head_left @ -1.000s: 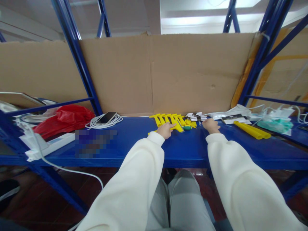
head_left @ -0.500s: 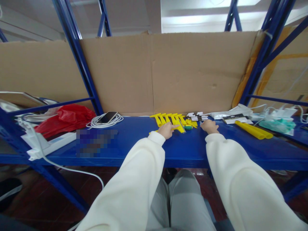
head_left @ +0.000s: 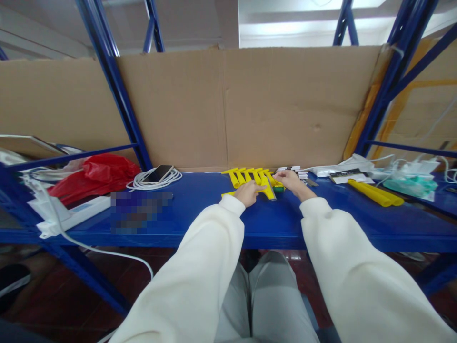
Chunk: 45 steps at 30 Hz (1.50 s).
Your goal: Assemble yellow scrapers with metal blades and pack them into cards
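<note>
1. On the far side of the blue shelf (head_left: 200,209), a row of yellow pieces (head_left: 247,176) lies near the cardboard.
2. The left hand (head_left: 246,193) is closed around the handle of a yellow scraper (head_left: 269,191), whose head points right; this hand stays almost in its earlier place.
3. The right hand (head_left: 290,181) has moved left, from beside the striped packs (head_left: 294,168) toward the scraper head. Its fingers are bent close together; whether they hold something, one cannot tell.
</note>
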Each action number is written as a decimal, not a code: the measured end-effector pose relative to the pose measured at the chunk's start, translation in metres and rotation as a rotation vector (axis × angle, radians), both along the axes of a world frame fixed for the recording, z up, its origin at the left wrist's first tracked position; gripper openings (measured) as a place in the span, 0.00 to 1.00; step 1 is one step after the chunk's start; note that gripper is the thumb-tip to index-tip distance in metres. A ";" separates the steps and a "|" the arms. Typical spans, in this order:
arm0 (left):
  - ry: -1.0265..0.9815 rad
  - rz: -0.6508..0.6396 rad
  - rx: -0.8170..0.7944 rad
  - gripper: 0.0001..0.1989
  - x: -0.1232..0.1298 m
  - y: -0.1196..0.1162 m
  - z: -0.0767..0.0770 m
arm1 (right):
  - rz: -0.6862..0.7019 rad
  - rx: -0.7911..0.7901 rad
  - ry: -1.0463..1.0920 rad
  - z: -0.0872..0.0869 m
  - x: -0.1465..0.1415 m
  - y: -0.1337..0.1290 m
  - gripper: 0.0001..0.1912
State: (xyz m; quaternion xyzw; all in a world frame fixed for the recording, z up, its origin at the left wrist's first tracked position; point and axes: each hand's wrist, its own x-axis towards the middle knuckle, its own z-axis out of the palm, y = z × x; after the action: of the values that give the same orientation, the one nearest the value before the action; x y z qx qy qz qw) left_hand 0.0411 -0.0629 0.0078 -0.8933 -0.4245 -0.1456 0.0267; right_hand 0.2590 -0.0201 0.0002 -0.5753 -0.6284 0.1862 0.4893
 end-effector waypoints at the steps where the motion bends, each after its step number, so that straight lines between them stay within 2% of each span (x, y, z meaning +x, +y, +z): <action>1: 0.007 -0.008 0.006 0.23 0.000 0.001 0.000 | 0.054 0.016 0.019 -0.001 -0.004 0.000 0.07; 4: 0.028 -0.024 0.026 0.24 0.002 0.002 -0.002 | 0.128 0.062 0.002 -0.003 -0.013 0.000 0.08; 8: 0.032 -0.032 0.048 0.24 0.003 0.001 -0.002 | 0.151 0.133 -0.093 -0.002 -0.018 -0.001 0.08; 15: 0.040 -0.040 0.054 0.25 0.003 -0.001 0.000 | 0.064 0.184 -0.296 0.001 -0.018 0.000 0.08; 20: 0.065 -0.015 0.049 0.25 0.004 -0.004 0.002 | 0.018 0.160 -0.376 0.002 -0.018 0.000 0.08; 24: 0.075 0.000 0.047 0.25 0.004 -0.006 0.003 | -0.027 0.128 -0.376 -0.001 -0.019 0.001 0.07; 29: 0.059 -0.019 0.059 0.25 0.004 -0.005 0.002 | -0.111 0.152 -0.234 -0.010 -0.020 0.007 0.05; 35: 0.058 -0.023 0.067 0.26 0.004 -0.006 0.002 | -0.106 0.133 -0.134 -0.018 -0.020 0.014 0.09; 41: 0.046 -0.020 0.070 0.26 0.004 -0.004 0.001 | -0.077 0.198 -0.260 -0.016 -0.018 0.011 0.03; 45: 0.064 -0.012 0.068 0.26 0.003 -0.005 0.002 | -0.071 0.243 -0.393 -0.012 -0.018 0.003 0.04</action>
State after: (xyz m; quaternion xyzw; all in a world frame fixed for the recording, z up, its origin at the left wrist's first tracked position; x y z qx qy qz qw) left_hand 0.0444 -0.0681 0.0095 -0.8986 -0.4127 -0.1316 0.0698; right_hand 0.2412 -0.0173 -0.0119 -0.5589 -0.7090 -0.0237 0.4294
